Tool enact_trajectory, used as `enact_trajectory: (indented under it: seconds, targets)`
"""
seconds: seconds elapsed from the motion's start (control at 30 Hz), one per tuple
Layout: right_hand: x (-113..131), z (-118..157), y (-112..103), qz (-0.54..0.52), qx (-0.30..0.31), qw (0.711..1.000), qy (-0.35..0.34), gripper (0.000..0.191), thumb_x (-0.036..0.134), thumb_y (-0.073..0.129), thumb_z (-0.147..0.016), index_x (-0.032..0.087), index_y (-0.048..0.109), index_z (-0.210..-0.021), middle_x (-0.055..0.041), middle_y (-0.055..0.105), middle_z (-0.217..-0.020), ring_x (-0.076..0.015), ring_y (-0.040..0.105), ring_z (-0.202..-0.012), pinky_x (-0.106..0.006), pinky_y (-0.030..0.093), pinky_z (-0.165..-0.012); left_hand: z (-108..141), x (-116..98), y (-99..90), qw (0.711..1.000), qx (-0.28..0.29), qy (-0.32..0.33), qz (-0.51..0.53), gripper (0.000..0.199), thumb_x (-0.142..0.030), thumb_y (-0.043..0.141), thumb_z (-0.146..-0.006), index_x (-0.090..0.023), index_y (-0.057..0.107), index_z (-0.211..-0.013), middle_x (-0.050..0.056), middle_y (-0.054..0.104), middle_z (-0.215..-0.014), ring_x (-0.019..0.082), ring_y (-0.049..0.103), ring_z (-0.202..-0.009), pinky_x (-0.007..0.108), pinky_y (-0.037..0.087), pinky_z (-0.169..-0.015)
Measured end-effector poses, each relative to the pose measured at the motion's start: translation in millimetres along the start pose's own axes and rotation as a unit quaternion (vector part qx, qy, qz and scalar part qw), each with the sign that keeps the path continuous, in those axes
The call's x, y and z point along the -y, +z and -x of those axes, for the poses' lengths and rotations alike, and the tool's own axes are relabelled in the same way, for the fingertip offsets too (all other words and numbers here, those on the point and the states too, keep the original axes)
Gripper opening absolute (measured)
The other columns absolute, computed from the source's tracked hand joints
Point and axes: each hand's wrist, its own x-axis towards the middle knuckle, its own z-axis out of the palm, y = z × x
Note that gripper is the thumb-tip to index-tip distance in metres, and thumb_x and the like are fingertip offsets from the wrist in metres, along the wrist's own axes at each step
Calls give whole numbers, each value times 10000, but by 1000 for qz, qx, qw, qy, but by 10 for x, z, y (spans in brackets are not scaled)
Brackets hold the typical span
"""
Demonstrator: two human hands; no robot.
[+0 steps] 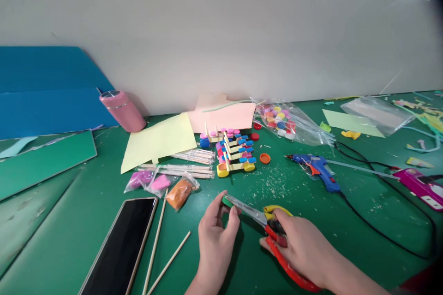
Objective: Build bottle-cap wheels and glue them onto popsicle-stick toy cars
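Note:
My left hand [218, 230] pinches a small green cap [227, 201] between thumb and fingers. Red-handled scissors [254, 214] are in my right hand [301, 244], and their blade tips touch the green cap. Something yellow [277, 209] shows at the upper side of the right hand; whether it belongs to the scissors is hard to tell. Beyond the hands stand several small assemblies of sticks and colored caps [235, 150], with an orange cap [265, 158] lying beside them.
At the left lie a phone [121, 244], wooden sticks [169, 262] and clay packets [180, 193]. A pink bottle [123, 113] leans near the wall. Toward the right are a blue glue gun [320, 170] with a cord, a bag of caps [284, 122] and a magenta device [418, 186].

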Motion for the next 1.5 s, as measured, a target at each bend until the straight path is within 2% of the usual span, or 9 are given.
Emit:
enact_trajectory:
  seconds: [0.17,0.33,0.63,0.8,0.93,1.03,1.2,1.33,1.5]
  targets:
    - [32,7,-147,-170,102,980,-26,248,409,504,-798,204,412,-693,68,480,-579,-83,412,-494,-185,286,-456,-12,-97,-23,1000,-11,13,15,420,-319,620,-705,-134,586,-1080,52,668,-734,179,627,-680,258,498,-663]
    - [14,-9,-219,-213,145,966,-39,310,467,464,-814,189,406,-691,67,400,-613,-74,370,-536,-173,298,-477,-10,-92,-40,1000,0,29,8,430,-320,601,-730,-137,560,-1117,55,655,-749,176,620,-692,272,499,-690]
    - [32,29,-142,-25,-16,999,-44,252,456,537,-754,220,470,-807,28,577,-614,-145,502,-510,-227,279,-459,-25,4,-57,994,-11,101,-42,402,-261,624,-711,-213,597,-1110,80,647,-1048,215,607,-922,280,485,-791]
    - [15,53,-176,-75,34,996,-46,218,427,513,-785,219,453,-762,49,551,-586,-120,490,-494,-206,285,-455,-7,-32,-55,989,-22,127,-72,394,-247,650,-685,-217,624,-1077,73,656,-1037,215,606,-926,296,464,-839]
    - [17,63,-188,-138,86,986,-44,254,428,469,-818,216,402,-697,65,536,-579,-97,485,-486,-185,286,-447,9,-94,-31,997,-19,76,-10,435,-261,661,-678,-202,600,-1105,74,638,-1075,208,598,-944,278,468,-827]
    - [15,55,-162,-94,53,993,-42,245,440,491,-801,218,421,-726,55,555,-582,-113,485,-488,-205,273,-452,-7,-127,-23,996,6,-9,93,476,-271,655,-698,-196,545,-1155,71,644,-1069,181,600,-947,257,471,-814]
    - [-34,46,-85,0,-16,999,-27,260,465,518,-768,220,432,-772,25,586,-601,-158,501,-506,-237,269,-462,-48,-131,-28,975,78,-82,191,316,-264,633,-733,-156,605,-1029,35,698,-790,128,635,-733,238,485,-743]
    - [-87,43,-68,29,-35,998,-36,300,499,509,-766,214,435,-825,0,607,-654,-189,550,-558,-250,294,-480,-54,-103,-38,986,64,-72,137,378,-274,662,-696,-157,607,-1051,50,694,-881,155,634,-801,240,496,-729]
    - [-112,10,-78,67,-47,996,-41,370,548,493,-755,198,446,-866,-26,605,-680,-207,555,-567,-262,290,-478,-50,-42,-51,998,44,11,42,419,-314,654,-683,-161,615,-1071,80,643,-1048,217,607,-918,278,500,-761]
